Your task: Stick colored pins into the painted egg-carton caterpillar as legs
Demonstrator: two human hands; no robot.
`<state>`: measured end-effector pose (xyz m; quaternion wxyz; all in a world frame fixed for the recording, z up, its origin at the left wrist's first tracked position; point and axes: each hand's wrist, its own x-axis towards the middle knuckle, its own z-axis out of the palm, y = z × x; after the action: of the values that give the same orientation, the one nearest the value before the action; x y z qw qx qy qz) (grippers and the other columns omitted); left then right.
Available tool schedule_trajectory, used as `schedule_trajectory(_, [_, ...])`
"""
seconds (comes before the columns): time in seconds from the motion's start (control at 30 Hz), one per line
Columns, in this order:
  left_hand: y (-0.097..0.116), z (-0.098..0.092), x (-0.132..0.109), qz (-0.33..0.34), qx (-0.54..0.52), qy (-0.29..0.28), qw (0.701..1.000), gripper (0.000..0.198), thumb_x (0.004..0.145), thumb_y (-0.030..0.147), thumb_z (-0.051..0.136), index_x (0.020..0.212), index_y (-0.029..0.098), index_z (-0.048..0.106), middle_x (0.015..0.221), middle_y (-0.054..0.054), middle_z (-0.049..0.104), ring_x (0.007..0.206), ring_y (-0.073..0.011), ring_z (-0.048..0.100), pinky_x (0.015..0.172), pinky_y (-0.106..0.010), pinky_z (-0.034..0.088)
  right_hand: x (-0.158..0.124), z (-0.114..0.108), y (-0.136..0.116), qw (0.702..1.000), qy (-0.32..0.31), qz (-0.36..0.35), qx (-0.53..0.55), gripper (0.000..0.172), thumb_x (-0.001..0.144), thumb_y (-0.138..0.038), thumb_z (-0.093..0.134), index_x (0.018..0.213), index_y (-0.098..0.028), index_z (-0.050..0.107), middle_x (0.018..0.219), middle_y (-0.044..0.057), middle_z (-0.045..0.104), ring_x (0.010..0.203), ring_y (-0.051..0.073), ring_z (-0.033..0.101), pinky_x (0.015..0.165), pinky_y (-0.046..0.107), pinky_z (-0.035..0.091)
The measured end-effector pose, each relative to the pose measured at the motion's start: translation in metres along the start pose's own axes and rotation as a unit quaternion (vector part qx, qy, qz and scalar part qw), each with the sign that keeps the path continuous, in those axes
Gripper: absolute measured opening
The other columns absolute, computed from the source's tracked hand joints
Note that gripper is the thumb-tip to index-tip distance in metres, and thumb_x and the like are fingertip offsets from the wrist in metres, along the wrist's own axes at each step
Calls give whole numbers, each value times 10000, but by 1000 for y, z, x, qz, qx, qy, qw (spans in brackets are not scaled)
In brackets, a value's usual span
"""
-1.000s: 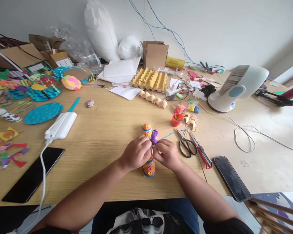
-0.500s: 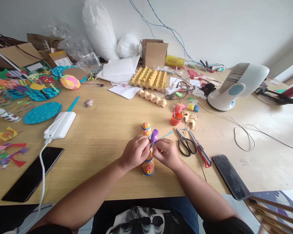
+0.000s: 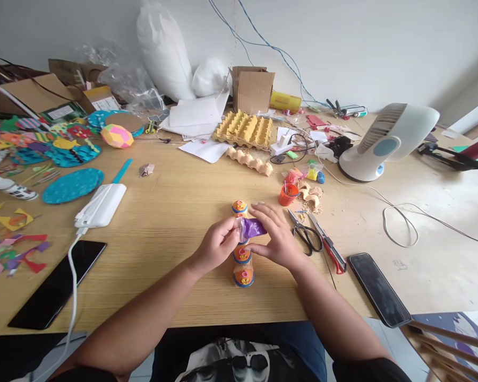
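Note:
A small purple packet [image 3: 254,228] with a clear edge lies sideways between my hands. My left hand [image 3: 220,241] pinches its clear end between thumb and fingers. My right hand [image 3: 276,236] is open, its fingers spread around the packet's other end; whether they touch it I cannot tell. Beneath both hands a decorated egg-carton strip [image 3: 244,277] runs away from me on the table. Its orange bumps have blue bands and small yellow and pink bits, and its middle is partly hidden by the packet and hands.
Right of my hands lie black-handled scissors [image 3: 307,233], a red utility knife [image 3: 330,246] and a phone [image 3: 378,289]. A red cup [image 3: 288,194] stands farther back, near carton scraps [image 3: 310,196]. To the left are a white power bank [image 3: 101,205] and a black tablet-like device [image 3: 58,286].
The purple packet has turned from upright to sideways. My right hand has let go of its pinch and spread its fingers. The blue stick near it is hidden now.

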<state>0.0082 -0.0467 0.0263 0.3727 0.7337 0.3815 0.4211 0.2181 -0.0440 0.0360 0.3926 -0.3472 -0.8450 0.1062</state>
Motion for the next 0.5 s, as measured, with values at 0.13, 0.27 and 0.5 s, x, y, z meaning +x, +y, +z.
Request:
schedule_trajectory(0.13, [1,-2,2,-55,-108,-41,992,206,978,295,472,855,173,583,770,-2,608,707,-128,545,648,-246,452,-3,6,5,998,-18,1,64,480,878,-383,735,1301,-237,560,1083,111,704,990,250,663,893,419,516])
schedule_trajectory(0.27, [-1,-2,3,-110,-168,-45,979,283,970,394,536,807,170,591,725,8,598,687,-123,553,649,-244,464,-6,10,5,993,5,-13,121,374,887,-286,719,1235,-227,594,1046,106,694,962,230,657,843,378,535])
schedule_trajectory(0.5, [-9,-1,5,-47,-169,76,982,197,851,361,742,876,189,650,1022,-58,670,989,-192,662,843,-295,561,-5,13,8,996,46,20,70,339,900,-257,693,1230,-229,619,1018,93,680,881,199,643,754,339,540])
